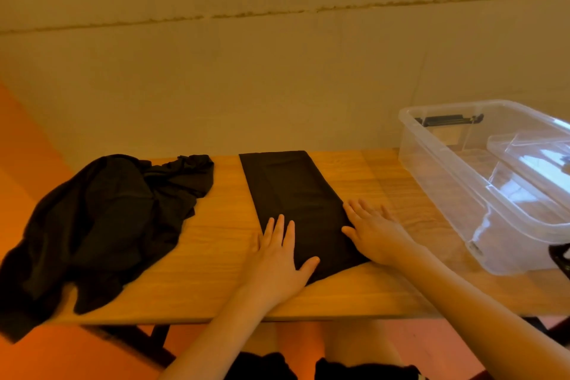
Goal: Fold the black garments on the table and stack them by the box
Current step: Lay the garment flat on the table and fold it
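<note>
On the near end of a folded black garment (296, 203) both hands lie flat, fingers straight and slightly spread, holding nothing. The left hand (279, 259) presses the cloth's left edge, its thumb stretched out across the fabric and its outer fingers partly on the bare wood. The right hand (373, 231) lies along the cloth's right edge, thumb on the fabric, with the other fingers resting mostly on the table (216, 256) just beside it. Between and beyond the hands, the garment forms one long narrow strip, its long axis running from the near table edge away toward the wall (277, 86), the far end leaning a little to the left; its near end sits under the palms and its far end reaches the table's back edge. Right of the right hand, apart from the cloth, stands a clear plastic box (456, 182) with a black latch (448, 120) on its far wall; inside it lies a clear plastic piece (530, 157), perhaps a lid or tray, though which cannot be told, and no clothing shows within. Well to the left of the left hand, a heap of unfolded black garments (101, 225) lies crumpled, spilling over the table's near left corner. Below the hands, past the table edge, dark shorts (308, 367) on the person's lap are visible.
</note>
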`<state>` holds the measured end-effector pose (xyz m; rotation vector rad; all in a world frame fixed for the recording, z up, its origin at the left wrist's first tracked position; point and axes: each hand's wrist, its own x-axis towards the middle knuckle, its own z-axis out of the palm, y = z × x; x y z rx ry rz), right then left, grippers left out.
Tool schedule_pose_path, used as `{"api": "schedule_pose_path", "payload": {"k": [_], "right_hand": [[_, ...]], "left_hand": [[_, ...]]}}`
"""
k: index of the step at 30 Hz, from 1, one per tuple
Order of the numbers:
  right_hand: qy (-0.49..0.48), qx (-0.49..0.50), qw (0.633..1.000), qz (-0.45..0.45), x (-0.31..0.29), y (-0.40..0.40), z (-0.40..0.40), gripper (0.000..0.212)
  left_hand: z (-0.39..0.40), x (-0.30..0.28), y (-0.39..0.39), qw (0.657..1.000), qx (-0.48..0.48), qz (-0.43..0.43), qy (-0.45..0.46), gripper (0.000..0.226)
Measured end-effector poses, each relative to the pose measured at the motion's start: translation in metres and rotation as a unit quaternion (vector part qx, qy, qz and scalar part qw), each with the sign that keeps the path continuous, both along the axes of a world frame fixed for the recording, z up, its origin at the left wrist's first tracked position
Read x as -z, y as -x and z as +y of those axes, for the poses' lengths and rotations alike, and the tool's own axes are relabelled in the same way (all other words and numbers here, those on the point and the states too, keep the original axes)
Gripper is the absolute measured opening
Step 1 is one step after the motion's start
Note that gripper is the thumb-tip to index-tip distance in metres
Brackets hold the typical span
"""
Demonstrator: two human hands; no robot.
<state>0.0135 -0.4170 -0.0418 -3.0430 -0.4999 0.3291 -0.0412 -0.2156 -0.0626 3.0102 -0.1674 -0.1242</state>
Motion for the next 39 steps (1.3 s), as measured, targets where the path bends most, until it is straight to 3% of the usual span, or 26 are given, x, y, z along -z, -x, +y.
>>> {"api": "schedule_pose_path", "payload": {"k": [4,7,9,14,17,21,23,25,30,34,39], "right_hand": [[-0.053,-0.091,0.993,-0.049,-0.003,0.026,0.005,0.056],[-0.061,-0.106,0.992,-0.014,0.005,0.051,-0.003,0.093],[-0.054,-0.115,0.992,-0.014,0.011,0.062,-0.013,0.106],[-0.019,-0.141,0.990,-0.016,0.011,0.090,-0.021,0.087],[-0.006,-0.143,0.980,-0.135,0.022,0.109,-0.027,0.071],[-0.071,-0.163,0.959,-0.221,0.035,0.129,-0.033,0.033],[-0.167,-0.137,0.956,-0.197,0.026,0.134,-0.033,0.028],[-0.283,-0.051,0.947,-0.143,0.010,0.132,-0.037,0.022],[-0.512,0.036,0.853,-0.095,-0.035,0.122,-0.032,0.023],[-0.584,0.050,0.807,-0.071,-0.055,0.111,-0.026,0.019],[-0.597,0.091,0.797,-0.028,-0.074,0.072,-0.017,0.015]], "left_hand": [[-0.009,-0.004,0.013,0.994,0.092,-0.057,-0.015,0.062],[-0.009,-0.002,0.029,0.990,0.138,0.003,-0.011,0.058],[-0.003,-0.001,0.034,0.987,0.159,0.030,-0.019,0.061],[0.004,0.000,0.048,0.976,0.213,0.005,-0.056,0.067],[0.011,0.011,0.063,0.965,0.245,-0.076,-0.058,0.060],[0.022,0.026,0.078,0.934,0.276,-0.206,0.090,0.048],[0.023,0.015,0.082,0.923,0.238,-0.213,0.217,0.026],[0.023,-0.004,0.085,0.910,0.165,-0.210,0.316,0.016],[0.021,-0.046,0.080,0.845,0.018,-0.175,0.504,0.020],[0.018,-0.072,0.078,0.813,0.004,-0.144,0.565,0.021],[0.019,-0.097,0.049,0.810,-0.023,-0.125,0.573,0.022]]}}
